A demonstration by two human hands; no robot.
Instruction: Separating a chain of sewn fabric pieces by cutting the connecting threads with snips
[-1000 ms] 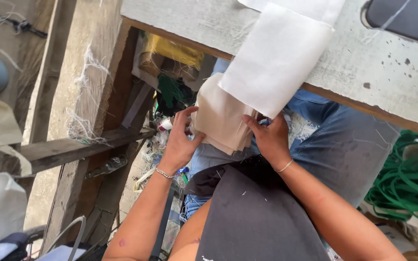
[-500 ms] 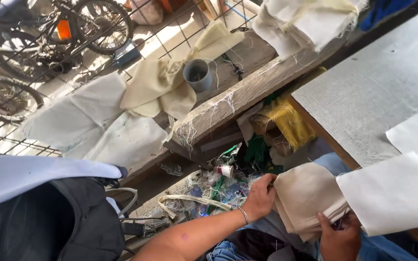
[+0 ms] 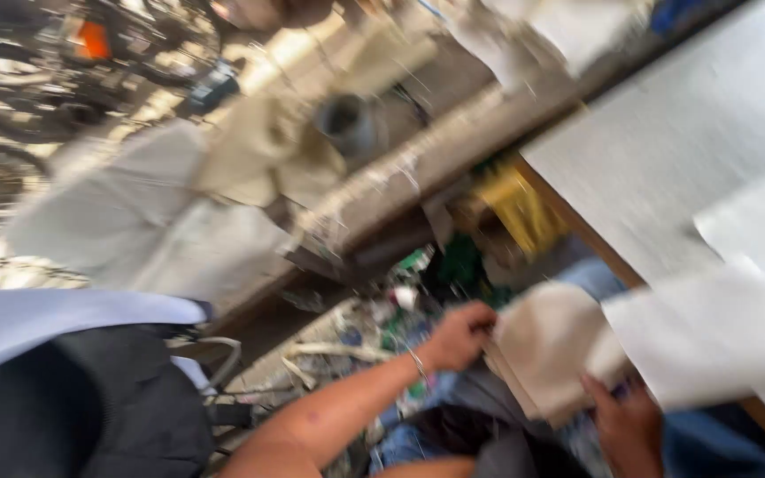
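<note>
Head view, blurred: the left hand (image 3: 458, 335) pinches the left edge of a folded beige cloth piece (image 3: 546, 343) held below the grey tabletop (image 3: 666, 150); the right hand (image 3: 630, 427) grips its lower edge under a white fabric sheet (image 3: 710, 332).

You are sitting in a rough, cluttered workshop, probably a small cloth or sewing shop open to the street. A large grey worktable (image 3: 666, 150) with a wooden edge carries white sheets (image 3: 719, 336), pale cloth pieces (image 3: 135, 204) lie draped over a dusty wooden beam (image 3: 436, 168) and the ground, and a grey cup (image 3: 347, 124) stands among them. Scraps and litter (image 3: 382, 327) pile under the table, and blurred bicycles (image 3: 11, 97) stand behind a wire fence at the upper left.
</note>
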